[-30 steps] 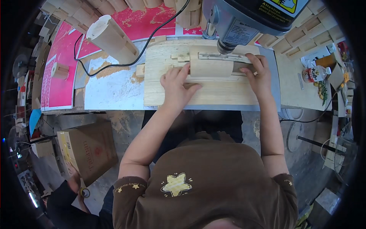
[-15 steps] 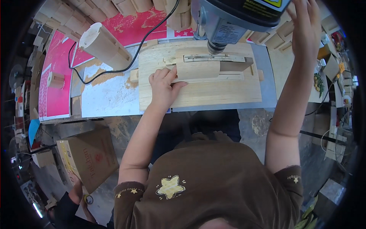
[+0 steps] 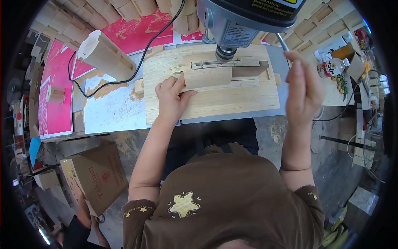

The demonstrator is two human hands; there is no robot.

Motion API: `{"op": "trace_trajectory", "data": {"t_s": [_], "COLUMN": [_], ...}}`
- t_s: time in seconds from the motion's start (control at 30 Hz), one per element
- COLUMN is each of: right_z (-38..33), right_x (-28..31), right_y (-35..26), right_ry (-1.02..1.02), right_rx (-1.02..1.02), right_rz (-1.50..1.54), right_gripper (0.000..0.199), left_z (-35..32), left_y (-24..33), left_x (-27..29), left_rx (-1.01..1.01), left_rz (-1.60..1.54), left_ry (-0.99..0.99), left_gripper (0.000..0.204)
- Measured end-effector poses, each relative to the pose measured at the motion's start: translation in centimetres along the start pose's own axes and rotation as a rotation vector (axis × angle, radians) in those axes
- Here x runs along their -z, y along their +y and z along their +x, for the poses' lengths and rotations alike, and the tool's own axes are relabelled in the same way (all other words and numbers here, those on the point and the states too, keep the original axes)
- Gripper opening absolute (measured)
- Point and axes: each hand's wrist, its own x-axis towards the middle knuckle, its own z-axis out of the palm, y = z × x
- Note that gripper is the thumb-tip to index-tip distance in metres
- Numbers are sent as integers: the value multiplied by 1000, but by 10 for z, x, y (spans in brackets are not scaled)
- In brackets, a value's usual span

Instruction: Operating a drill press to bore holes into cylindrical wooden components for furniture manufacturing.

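Observation:
A half-round pale wooden piece (image 3: 208, 77) lies in a slotted wooden jig board (image 3: 232, 101) on the bench. My left hand (image 3: 171, 94) is closed on its left end, thumb along the near side and fingers over the edge. Above the piece stands a drill press (image 3: 248, 18), its chuck (image 3: 225, 54) just over the slot with the metal strip (image 3: 228, 64). My right hand (image 3: 304, 89), slightly blurred, is at the right of the press, its fingers curled around the metal feed lever (image 3: 282, 41). Whatever bit the chuck carries is hidden.
A black cable (image 3: 143, 62) loops past an upright wooden cylinder (image 3: 107, 56); a smaller cylinder (image 3: 55, 94) stands farther left. Many wooden pieces line the back. A plastic jar (image 3: 333, 67) sits at right. Another person's hand (image 3: 77, 193) touches a cardboard box (image 3: 99, 178) at lower left.
My right hand has come down and toward me from high beside the press, with the lever now visible. My left hand stays on the wooden piece. The whole view has shifted slightly.

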Motion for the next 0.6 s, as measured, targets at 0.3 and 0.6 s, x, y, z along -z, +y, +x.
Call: {"op": "trace_trajectory", "data": {"t_s": [0.3, 0.6], "right_z": [-31, 96], "right_x": [-59, -4], "right_y": [62, -2], "right_ry": [125, 161], "right_rx": [286, 180], "right_rz": [73, -11], "right_gripper": [16, 28], "left_z": [1, 2], "left_y": [-3, 8], "left_x": [-5, -15], "left_rx": [-12, -38], "left_rz": [-16, 20], "left_ry": [11, 40], "left_gripper": [56, 56]}}
